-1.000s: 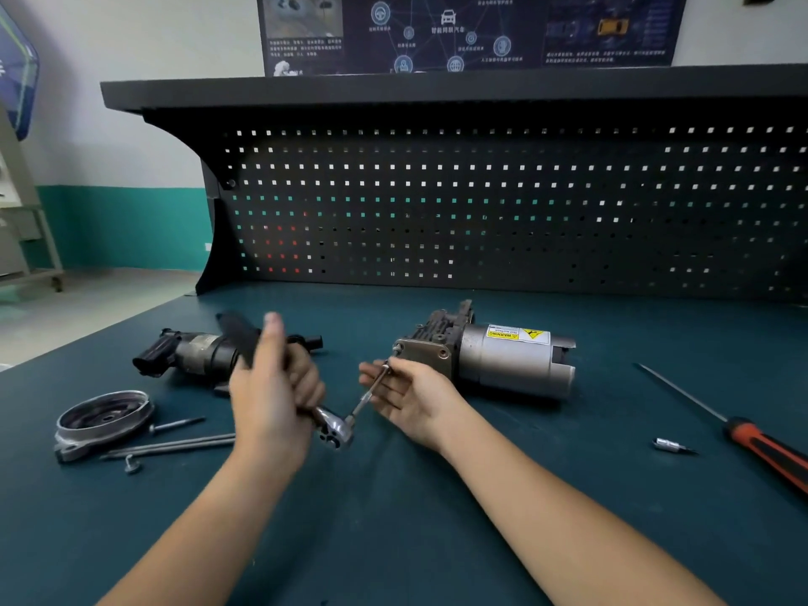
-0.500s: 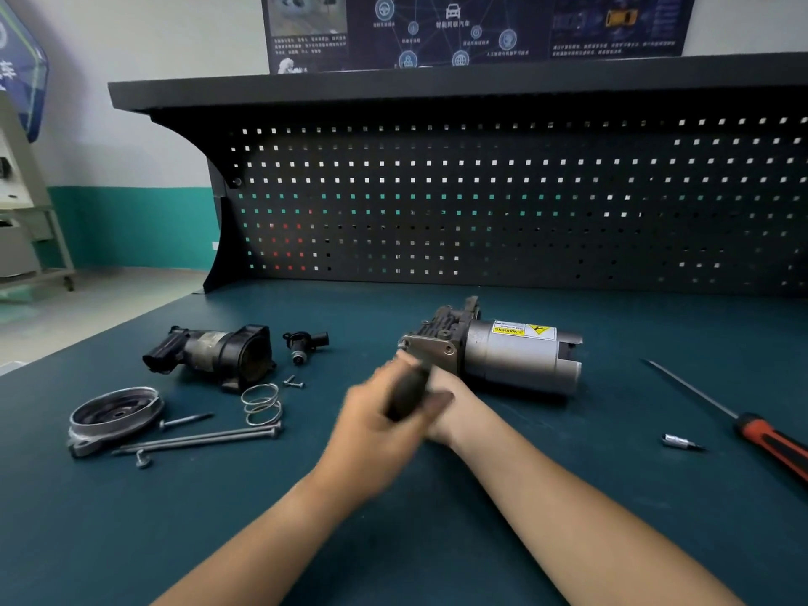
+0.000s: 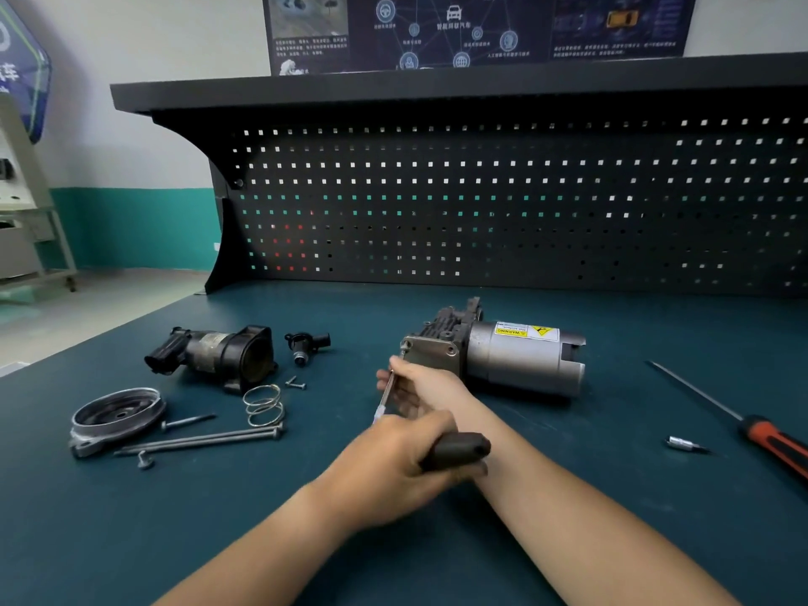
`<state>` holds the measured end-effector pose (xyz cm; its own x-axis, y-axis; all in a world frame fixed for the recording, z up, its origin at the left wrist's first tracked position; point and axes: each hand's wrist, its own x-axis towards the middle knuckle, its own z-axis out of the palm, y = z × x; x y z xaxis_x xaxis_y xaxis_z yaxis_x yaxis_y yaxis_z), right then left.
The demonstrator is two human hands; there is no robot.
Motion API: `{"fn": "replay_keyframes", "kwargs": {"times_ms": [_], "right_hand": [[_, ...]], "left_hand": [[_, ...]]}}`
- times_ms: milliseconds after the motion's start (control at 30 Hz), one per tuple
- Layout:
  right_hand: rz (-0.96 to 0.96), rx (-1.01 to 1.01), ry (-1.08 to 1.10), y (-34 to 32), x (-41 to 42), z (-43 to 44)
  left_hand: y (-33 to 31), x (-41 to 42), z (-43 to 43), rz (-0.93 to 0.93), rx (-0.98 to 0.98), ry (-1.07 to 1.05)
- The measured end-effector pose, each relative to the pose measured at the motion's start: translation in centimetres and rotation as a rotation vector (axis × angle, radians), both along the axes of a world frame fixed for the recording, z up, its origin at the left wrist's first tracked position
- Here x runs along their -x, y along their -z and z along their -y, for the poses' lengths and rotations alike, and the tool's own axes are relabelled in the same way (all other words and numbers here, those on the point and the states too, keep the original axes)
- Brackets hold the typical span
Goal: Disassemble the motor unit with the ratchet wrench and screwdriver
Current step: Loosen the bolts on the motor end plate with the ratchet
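1. Black rubber handle of the ratchet wrench (image 3: 457, 450) is clenched in the left hand (image 3: 393, 465), just in front of the motor unit (image 3: 516, 360). The right hand (image 3: 422, 387) pinches the wrench's slim steel extension (image 3: 384, 398) and aims its tip at the near-left corner of the unit's end plate. Whether the tip is seated on a bolt cannot be told.
2. The motor unit lies on its side on the teal counter (image 3: 612, 439), just beyond both hands, with nothing clamping it.
3. A crooked tip could slip under a hard pull and round the bolt head. The round body could roll, and the right fingers beside the plate could be nipped.
4. Left of the motor unit lie a black housing (image 3: 218, 354), a spring (image 3: 263, 404), long bolts (image 3: 201, 441) and a round cover (image 3: 116, 415). To its right lie the screwdriver (image 3: 743, 424) and a small bit (image 3: 682, 443).
5. A yellow label (image 3: 520, 331) on the motor unit reads "WARNING". Its smaller print, and the poster (image 3: 459, 28) high behind the unit, are unreadable.
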<state>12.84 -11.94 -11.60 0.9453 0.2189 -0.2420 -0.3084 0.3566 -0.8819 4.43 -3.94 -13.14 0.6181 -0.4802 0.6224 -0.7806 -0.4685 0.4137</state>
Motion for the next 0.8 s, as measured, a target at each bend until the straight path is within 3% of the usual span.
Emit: {"fn": "replay_keyframes", "kwargs": {"times_ms": [67,167,233,300,367,433,500,567,600,633,700,800], "right_hand": [[-0.002,-0.026,-0.008,-0.1,0.1,0.1],[-0.046,-0.126,-0.033,-0.4,0.1,0.3],[-0.038,-0.128,-0.048,-0.5,0.1,0.4],[-0.013,-0.135,-0.042,-0.4,0.0,0.4],[-0.002,-0.144,-0.016,-0.3,-0.1,0.2],[0.001,-0.141,0.016,-0.2,-0.3,0.0],[-0.001,-0.11,0.029,-0.1,-0.3,-0.1],[0.005,-0.043,0.028,0.1,-0.3,0.0],[0.015,-0.024,0.029,0.2,-0.3,0.1],[0.021,-0.022,0.026,0.2,-0.3,0.2],[0.009,-0.057,-0.001,0.1,-0.3,0.3],[-0.033,-0.126,-0.031,-0.1,-0.4,0.6]], "left_hand": [[-0.4,0.2,0.3,0.009,0.173,-0.023],[-1.7,0.4,0.2,-0.09,0.749,-0.127],[-2.4,0.0,-0.5,-0.22,1.113,-0.07],[-2.9,-0.5,-1.2,-0.276,1.307,-0.025],[-3.0,-0.7,-1.4,-0.305,1.319,-0.012],[-2.3,-0.5,-1.1,-0.256,1.119,-0.037],[-1.3,-0.3,-0.7,-0.033,0.639,-0.077],[-0.3,-0.1,-0.1,-0.005,0.123,-0.021],[0.0,-0.1,0.0,-0.022,-0.022,-0.023],[-0.1,-0.1,0.2,-0.006,-0.029,-0.034],[-0.7,0.2,0.4,0.031,0.175,-0.08],[-2.2,0.4,0.2,-0.113,0.82,-0.147]]}}
